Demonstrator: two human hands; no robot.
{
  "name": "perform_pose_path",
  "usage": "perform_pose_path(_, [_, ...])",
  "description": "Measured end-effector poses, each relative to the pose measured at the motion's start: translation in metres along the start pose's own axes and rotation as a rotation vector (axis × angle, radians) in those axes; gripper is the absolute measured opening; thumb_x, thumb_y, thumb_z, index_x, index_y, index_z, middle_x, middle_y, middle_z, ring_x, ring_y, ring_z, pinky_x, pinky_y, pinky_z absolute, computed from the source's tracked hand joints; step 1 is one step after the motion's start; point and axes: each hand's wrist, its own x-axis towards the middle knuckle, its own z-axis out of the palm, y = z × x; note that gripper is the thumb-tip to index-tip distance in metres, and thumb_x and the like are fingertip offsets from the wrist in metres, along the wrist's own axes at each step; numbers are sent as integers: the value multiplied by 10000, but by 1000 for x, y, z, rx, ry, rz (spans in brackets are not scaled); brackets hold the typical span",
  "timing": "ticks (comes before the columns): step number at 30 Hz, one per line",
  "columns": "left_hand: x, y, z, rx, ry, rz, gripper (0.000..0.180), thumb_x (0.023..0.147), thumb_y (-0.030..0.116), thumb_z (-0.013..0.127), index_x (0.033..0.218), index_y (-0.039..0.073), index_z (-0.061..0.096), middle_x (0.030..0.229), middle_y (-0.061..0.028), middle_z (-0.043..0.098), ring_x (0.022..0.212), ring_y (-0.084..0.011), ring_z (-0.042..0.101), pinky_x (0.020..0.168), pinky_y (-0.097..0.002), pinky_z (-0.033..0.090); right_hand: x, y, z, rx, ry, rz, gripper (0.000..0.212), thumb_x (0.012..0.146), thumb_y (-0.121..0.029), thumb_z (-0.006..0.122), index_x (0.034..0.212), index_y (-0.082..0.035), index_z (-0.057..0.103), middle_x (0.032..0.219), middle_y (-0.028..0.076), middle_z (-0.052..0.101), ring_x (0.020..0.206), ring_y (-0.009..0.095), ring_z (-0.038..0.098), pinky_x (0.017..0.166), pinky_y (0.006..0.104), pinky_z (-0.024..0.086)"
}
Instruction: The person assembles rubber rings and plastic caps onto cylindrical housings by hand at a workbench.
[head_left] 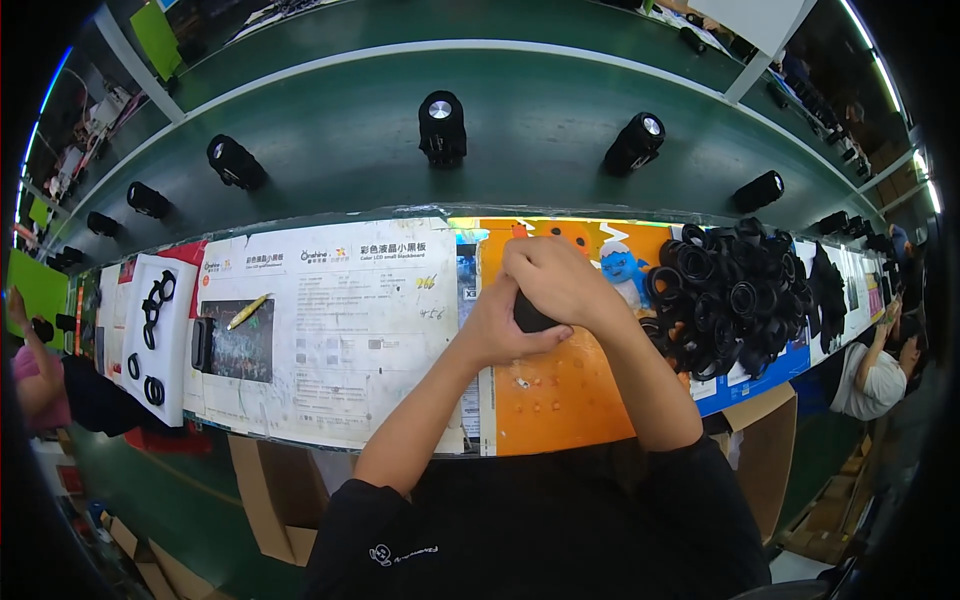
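In front of my chest, both hands are closed around a black cylindrical part, and only a dark piece of it shows between them. My left hand wraps it from the left, its thumb reaching across below. From above and the right, my right hand covers the top. They work over an orange printed sheet on the bench. Close by my right forearm is a big heap of black rings, many of them overlapping.
Black cylindrical speakers with silver ends stand spaced along a green conveyor belt beyond the bench. To the left, a white tray holds several black rings, near a yellow pen-like tool. Co-workers sit at both sides; cardboard boxes stand below.
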Motion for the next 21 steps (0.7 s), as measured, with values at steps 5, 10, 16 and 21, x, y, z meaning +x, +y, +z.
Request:
perform_pose_path(5, [7, -24, -13, -91, 143, 76, 845, 910, 625, 875, 1400, -21, 638, 1243, -148, 769, 1092, -254, 763, 1005, -363, 597, 12, 26, 15, 595, 72, -47, 430, 1140, -298, 494, 1130, 35, 765, 1118, 124, 776, 1060, 239, 724, 1014, 380, 547])
perform_pose_path(10, [16, -41, -23, -781, 293, -138, 872, 1138, 790, 260, 1306, 26, 644, 1114, -130, 773, 1068, -255, 781, 969, -411, 646, -17, 65, 72, 817, 242, 77, 404, 1212, -300, 491, 1476, -26, 627, 1346, 78, 701, 1235, 166, 664, 1055, 295, 515])
perform_pose_path(16, [45, -22, -39, -630, 321, -8, 854, 1163, 751, 229, 1421, 27, 602, 1293, -148, 735, 1269, -271, 705, 1139, -395, 550, -21, 62, 79, 1601, 204, 69, 493, 1191, -366, 582, 1578, -86, 462, 1435, 129, 628, 1222, 277, 723, 987, 556, 677])
perform_pose_path(21, [87, -32, -86, -76, 548, 173, 544, 1145, 322, 682, 1566, 28, 500, 1580, -157, 546, 1472, -268, 547, 1254, -426, 448, 39, 82, -16, 440, 700, -62, 603, 973, -404, 891, 1404, -56, 653, 1349, 148, 684, 1148, 328, 720, 1008, 445, 622])
